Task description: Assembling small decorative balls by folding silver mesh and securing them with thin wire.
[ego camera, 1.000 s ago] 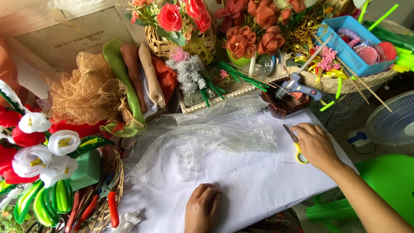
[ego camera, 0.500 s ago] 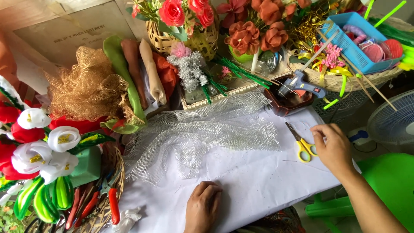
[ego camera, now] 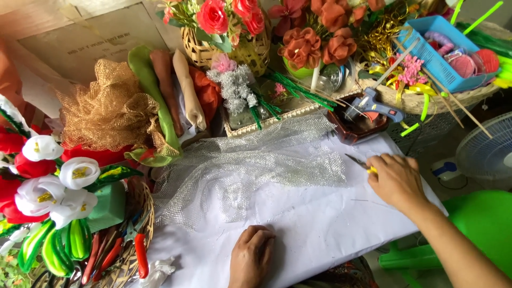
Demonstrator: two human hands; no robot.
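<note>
One pair of scissors [ego camera: 364, 166] with yellow handles lies on the white sheet [ego camera: 320, 224] covering the table, its blades pointing away to the left. The right hand [ego camera: 396, 180] covers the handles, fingers curled over them; whether it grips them I cannot tell. The left hand [ego camera: 252, 255] rests flat and open on the sheet at the near edge. One piece of silvery mesh [ego camera: 250, 170] spreads across the sheet between the hands and the far clutter, just left of the scissor blades.

Behind the scissors, one blue glue gun [ego camera: 373, 105] rests on a dark brown tray [ego camera: 352, 133]. Further right, one blue plastic basket [ego camera: 434, 58] sits in a woven basket. At the left stand a bunch of gold netting [ego camera: 106, 109], three white fabric flowers [ego camera: 53, 176] and a green foam block [ego camera: 109, 202]. A pale rectangular printed board [ego camera: 85, 40] lies at the far left. One white fan [ego camera: 488, 149] stands at the right.
</note>
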